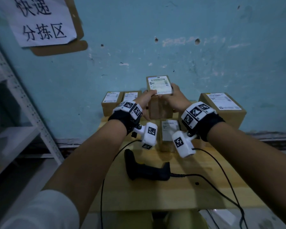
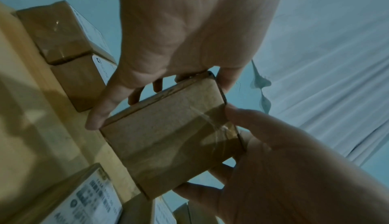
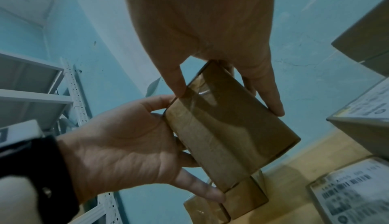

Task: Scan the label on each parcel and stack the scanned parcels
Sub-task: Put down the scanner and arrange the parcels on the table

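Head view showed your left hand (image 1: 145, 100) and right hand (image 1: 175, 98) gripping the held parcel (image 1: 159, 96) by its sides, label up, above the table (image 1: 205, 187); scanner (image 1: 145, 169) lay nearer you on that table.

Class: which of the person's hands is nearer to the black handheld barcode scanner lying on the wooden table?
Left, narrowly. The left hand and right hand both grip the raised brown cardboard parcel beyond the black handheld barcode scanner, which lies below and slightly left of the parcel.
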The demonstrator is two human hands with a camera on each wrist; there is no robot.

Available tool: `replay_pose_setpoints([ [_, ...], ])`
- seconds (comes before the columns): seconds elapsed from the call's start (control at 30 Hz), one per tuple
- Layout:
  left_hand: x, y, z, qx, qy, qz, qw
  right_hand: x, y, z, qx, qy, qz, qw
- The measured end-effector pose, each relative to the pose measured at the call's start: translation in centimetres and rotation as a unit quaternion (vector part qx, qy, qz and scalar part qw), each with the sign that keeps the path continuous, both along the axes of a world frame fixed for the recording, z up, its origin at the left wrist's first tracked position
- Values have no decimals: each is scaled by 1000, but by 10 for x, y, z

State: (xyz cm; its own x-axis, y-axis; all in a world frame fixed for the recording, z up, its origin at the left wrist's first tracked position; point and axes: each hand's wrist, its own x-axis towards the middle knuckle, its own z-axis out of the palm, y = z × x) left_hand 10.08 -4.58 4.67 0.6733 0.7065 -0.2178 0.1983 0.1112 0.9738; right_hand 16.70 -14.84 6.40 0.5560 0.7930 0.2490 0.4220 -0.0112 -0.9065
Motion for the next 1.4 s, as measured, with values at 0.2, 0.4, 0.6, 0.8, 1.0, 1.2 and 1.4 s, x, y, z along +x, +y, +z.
replay_pose_setpoints([
  [0.2, 26, 46, 16, 60, -48, 14, 997, 24, 56, 15, -16, 26, 2, 1000],
  [0.4, 72, 103, -14, 170, 0, 17, 985, 70, 131, -7, -63, 60, -69, 994],
  [0.6, 91, 146, -72, 198, 64, -9, 978, 97, 174, -62, -106, 111, -109, 982],
  [0.8, 98, 166, -88, 223, 88, -2, 971, 106, 194, -84, -104, 111, -115, 982],
  [1.0, 104, 173, -93, 218, 99, 0, 971, 109, 208, -97, -87, 127, -116, 981],
  [1.2, 105, 170, -92, 233, 152, 13, 961, 113, 212, -111, -93, 128, -114, 981],
  [1.4, 103, 170, -90, 255, 183, -5, 950, 111, 220, -118, -93, 136, -111, 980],
])
